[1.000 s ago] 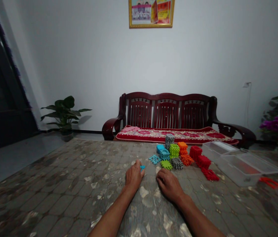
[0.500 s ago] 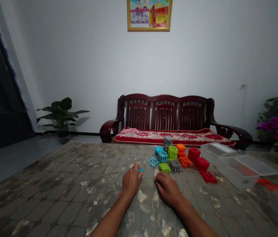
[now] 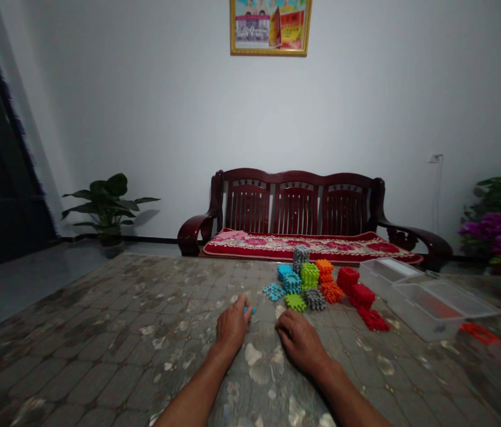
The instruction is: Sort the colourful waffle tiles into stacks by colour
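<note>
My left hand [image 3: 231,323] is closed on a small blue interlocking piece [image 3: 253,310], pinched between thumb and fingers just above the table. Only a bit of the piece shows past the fingers. My right hand [image 3: 299,336] rests on the table with its fingers curled in, and no object shows in it. Just beyond it lie a flat green piece [image 3: 295,302] and a grey stack [image 3: 315,299]. A flat light-blue piece [image 3: 274,291] lies left of the blue stack [image 3: 292,283].
Behind stand a tall grey stack [image 3: 301,256], a green stack [image 3: 309,276] and orange stacks [image 3: 331,292]. Red stacks [image 3: 361,295] are to the right. Farther right sit a clear plastic box [image 3: 428,317] and an orange-red piece [image 3: 479,333]. A wooden bench [image 3: 297,207] stands beyond the patterned table [image 3: 112,332].
My left hand has shifted slightly left and turned a little, with the blue piece still in its fingers. My right hand stays where it was. The whole view has moved slightly.
</note>
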